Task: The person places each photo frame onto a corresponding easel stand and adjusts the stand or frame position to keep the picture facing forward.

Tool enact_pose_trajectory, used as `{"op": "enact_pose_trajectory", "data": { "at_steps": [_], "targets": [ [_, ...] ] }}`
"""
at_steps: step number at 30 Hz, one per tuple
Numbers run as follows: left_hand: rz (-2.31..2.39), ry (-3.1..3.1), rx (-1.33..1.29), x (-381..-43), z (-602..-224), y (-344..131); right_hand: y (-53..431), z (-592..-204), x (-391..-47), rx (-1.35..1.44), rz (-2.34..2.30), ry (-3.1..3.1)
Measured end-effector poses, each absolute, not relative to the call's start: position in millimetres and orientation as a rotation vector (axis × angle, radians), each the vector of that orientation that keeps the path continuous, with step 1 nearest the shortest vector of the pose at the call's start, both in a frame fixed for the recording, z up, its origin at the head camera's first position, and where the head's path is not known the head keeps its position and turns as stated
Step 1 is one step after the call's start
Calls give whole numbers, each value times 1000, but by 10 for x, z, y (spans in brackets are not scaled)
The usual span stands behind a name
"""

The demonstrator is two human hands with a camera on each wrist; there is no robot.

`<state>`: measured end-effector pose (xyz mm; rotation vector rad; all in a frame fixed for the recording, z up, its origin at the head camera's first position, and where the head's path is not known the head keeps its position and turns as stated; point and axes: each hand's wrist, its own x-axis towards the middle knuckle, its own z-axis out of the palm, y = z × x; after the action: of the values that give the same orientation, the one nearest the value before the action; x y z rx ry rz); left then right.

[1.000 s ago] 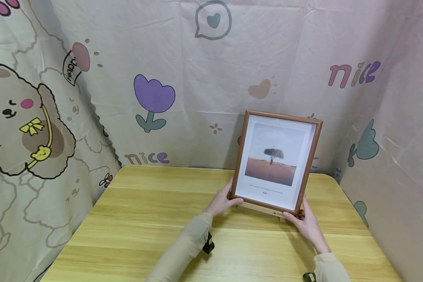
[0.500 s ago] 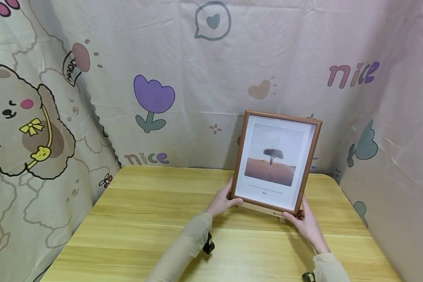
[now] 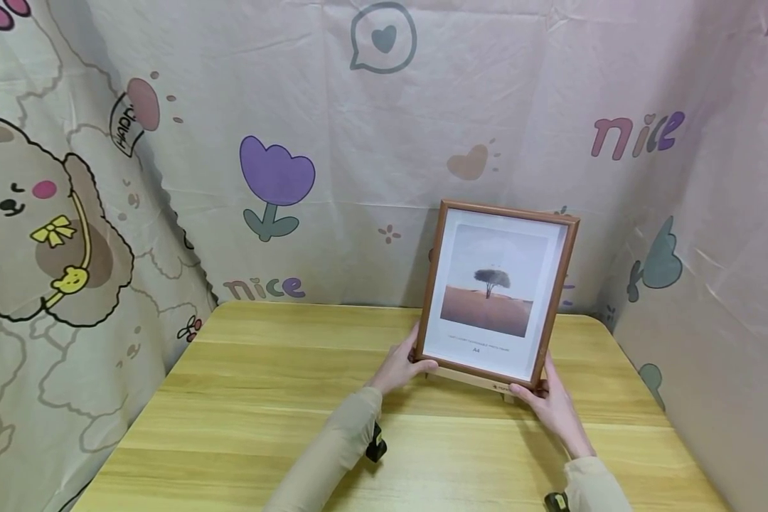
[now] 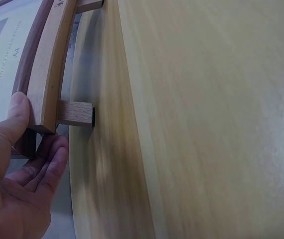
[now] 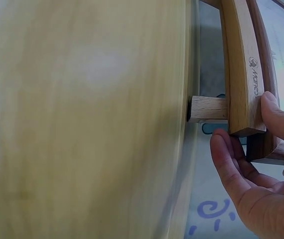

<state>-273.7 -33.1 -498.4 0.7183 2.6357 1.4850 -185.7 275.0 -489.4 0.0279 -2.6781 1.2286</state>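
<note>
A brown wooden picture frame (image 3: 488, 284) with a print of a lone tree leans back, tilted slightly, toward the right of the table. Its bottom edge sits on the ledge of a small wooden easel (image 3: 470, 379). My left hand (image 3: 397, 366) grips the lower left corner, thumb over the front edge and fingers curled behind and below. At the lower right corner my right hand (image 3: 555, 405) holds it likewise, its thumb by the ledge's printed logo. Both wrist views show short easel legs, one leg (image 4: 75, 113) near the left hand and another leg (image 5: 209, 108) near the right.
The light wooden table (image 3: 262, 412) has rounded back corners. A printed cloth backdrop (image 3: 371, 142) hangs close behind it and along both sides. Black wrist cameras are strapped to both forearms, such as the left camera (image 3: 376, 444).
The whole head view has shifted very slightly, so everything appears a little further left. Both hands keep their hold on the picture frame.
</note>
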Motion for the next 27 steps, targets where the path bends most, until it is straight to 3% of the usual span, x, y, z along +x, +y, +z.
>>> {"op": "enact_pose_trajectory", "data": {
  "at_steps": [27],
  "targets": [
    [1473, 2649, 649, -2680, -4965, -434, 2672, -4909, -1926, 49, 1235, -2658]
  ]
}}
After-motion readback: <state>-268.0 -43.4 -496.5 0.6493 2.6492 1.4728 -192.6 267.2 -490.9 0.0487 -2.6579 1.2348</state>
